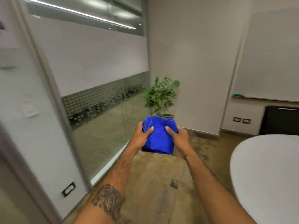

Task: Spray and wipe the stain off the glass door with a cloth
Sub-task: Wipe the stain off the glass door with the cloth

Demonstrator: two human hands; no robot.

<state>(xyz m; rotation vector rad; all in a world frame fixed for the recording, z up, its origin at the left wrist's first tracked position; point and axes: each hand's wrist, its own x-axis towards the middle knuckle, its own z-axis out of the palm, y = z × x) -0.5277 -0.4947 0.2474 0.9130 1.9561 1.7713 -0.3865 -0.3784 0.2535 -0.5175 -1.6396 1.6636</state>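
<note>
I see both hands out front, left hand point(142, 135) and right hand point(178, 137) gripping the folded blue cloth point(159, 139), glass wall point(97, 88) alongside

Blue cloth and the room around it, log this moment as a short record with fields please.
cloth: blue cloth, folded, held up in the air
left hand: left hand gripping the cloth's left side
right hand: right hand gripping its right side
glass: glass wall at left, frosted band
spray bottle: none in view
plant: potted plant in the corner
table: white table at right
</note>
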